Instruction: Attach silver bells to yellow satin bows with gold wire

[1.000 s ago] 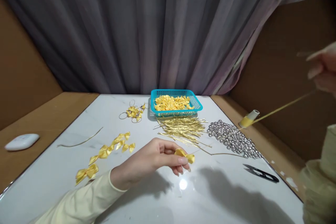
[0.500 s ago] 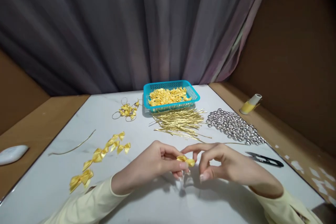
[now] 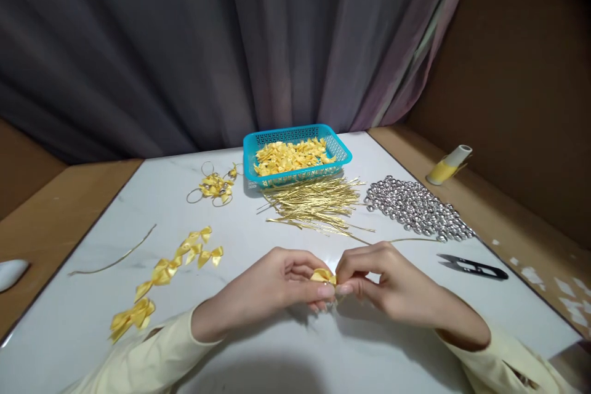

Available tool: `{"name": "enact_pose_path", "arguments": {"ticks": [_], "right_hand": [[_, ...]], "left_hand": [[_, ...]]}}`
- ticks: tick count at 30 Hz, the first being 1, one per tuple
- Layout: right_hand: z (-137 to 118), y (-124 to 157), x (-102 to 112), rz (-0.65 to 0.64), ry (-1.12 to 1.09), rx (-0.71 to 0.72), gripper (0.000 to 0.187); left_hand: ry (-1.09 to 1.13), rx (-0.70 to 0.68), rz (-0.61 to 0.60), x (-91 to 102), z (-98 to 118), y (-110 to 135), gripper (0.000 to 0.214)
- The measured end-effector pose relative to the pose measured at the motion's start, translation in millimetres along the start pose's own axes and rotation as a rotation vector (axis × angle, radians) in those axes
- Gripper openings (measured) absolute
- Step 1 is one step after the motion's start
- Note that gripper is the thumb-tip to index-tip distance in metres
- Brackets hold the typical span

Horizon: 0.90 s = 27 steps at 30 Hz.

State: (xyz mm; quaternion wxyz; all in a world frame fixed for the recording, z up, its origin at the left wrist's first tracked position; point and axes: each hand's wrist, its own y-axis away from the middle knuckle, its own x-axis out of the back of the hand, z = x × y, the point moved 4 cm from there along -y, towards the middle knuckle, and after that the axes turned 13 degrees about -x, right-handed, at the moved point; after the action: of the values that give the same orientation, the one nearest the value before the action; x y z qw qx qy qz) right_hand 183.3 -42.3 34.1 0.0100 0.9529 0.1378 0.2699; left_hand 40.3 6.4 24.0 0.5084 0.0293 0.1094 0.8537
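Near the front middle of the white table, my left hand (image 3: 286, 283) pinches a yellow ribbon bow (image 3: 322, 276) between thumb and fingers. My right hand (image 3: 392, 286) meets it from the right, thumb and forefinger closed on the bow's right end. A small shiny bit shows at the bow's lower edge beside my left thumb; I cannot make out what it is. The fingertips hide much of the bow. Left of my hands lie several loose yellow bows (image 3: 165, 271) in a slanting row.
Farther back stands a blue basket (image 3: 300, 180) of yellow bows, with gold cords (image 3: 318, 203) before it. Silver beads (image 3: 418, 206), black thread snips (image 3: 475, 268) and a thread spool (image 3: 449, 165) lie right. Finished-looking bow loops (image 3: 216, 188) and a single cord (image 3: 115, 263) lie left.
My right hand has moved left, and its spread fingers have closed on the bow's right end. My left hand keeps its hold. The whole view has shifted slightly.
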Motion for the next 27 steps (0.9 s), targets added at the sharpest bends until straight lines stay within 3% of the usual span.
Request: {"name": "enact_pose_path", "arguments": {"ticks": [11, 16, 23, 25, 27], "right_hand": [[6, -2, 4, -0.025, -0.102, -0.036, 0.013], [8, -1, 17, -0.117, -0.160, -0.036, 0.015], [21, 8, 39, -0.174, -0.050, -0.094, 0.015], [24, 13, 52, -0.078, -0.037, -0.129, 0.016], [26, 22, 74, 0.179, -0.048, -0.159, 0.018]], "left_hand": [[-0.056, -0.011, 0.064, -0.6, 8, -1, 0.017], [-0.121, 0.000, 0.113, 3.2, 13, 0, 0.021], [-0.140, 0.013, 0.137, 6.8, 17, 3, 0.023], [-0.134, 0.011, 0.139, 8.2, 18, 4, 0.022], [-0.132, 0.009, 0.143, 9.6, 19, 5, 0.022]]}}
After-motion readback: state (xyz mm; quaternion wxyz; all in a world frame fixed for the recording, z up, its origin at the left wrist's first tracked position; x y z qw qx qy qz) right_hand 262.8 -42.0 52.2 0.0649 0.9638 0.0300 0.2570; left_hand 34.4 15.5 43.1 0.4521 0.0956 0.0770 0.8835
